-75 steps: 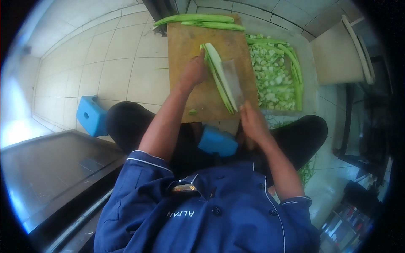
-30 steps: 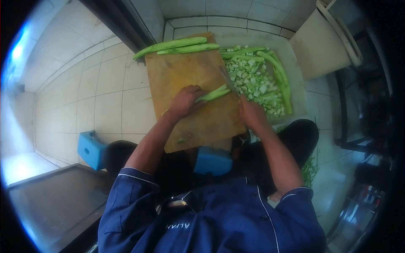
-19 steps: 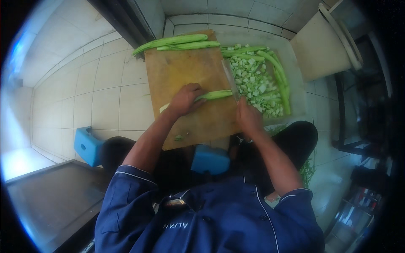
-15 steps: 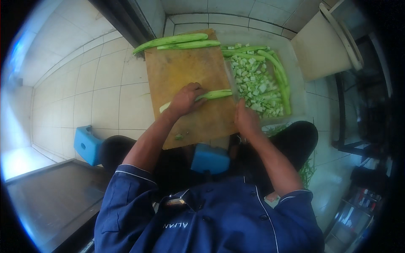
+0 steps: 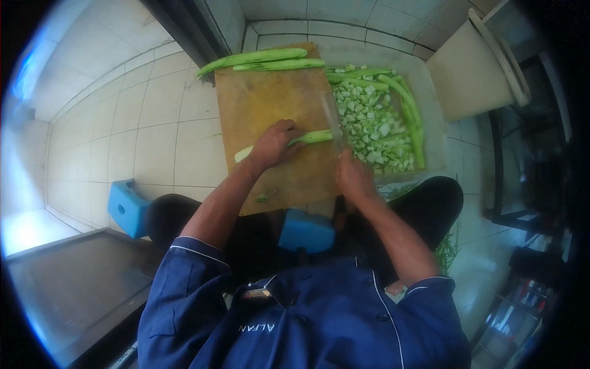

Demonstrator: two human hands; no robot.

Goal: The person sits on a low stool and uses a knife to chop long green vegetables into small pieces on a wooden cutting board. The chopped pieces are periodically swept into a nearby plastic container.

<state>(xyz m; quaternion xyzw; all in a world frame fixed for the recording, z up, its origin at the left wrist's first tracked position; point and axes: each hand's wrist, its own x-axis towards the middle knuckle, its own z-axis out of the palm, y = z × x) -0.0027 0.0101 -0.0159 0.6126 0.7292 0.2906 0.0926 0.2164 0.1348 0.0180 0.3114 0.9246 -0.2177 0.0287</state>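
A wooden cutting board (image 5: 270,101) lies in front of me with a long, pale-green peeled gourd (image 5: 318,136) across it. My left hand (image 5: 275,147) is closed over the gourd's middle and presses it to the board. My right hand (image 5: 354,176) grips a knife, its handle hidden in my fist. The knife's blade (image 5: 333,118) points away from me, at the gourd's right end near the board's edge. Right beside the board, diced gourd (image 5: 369,117) fills much of a pale tub (image 5: 434,154).
Two long gourds (image 5: 258,58) lie along the board's far edge, and longer strips (image 5: 415,126) rest in the tub. A blue stool (image 5: 126,210) stands at the left; another blue seat (image 5: 306,232) is between my knees. A cream container (image 5: 470,74) stands far right.
My right hand has brought the knife slightly left, over the gourd's right end, which now reaches less far right. My left hand keeps its hold on the gourd.
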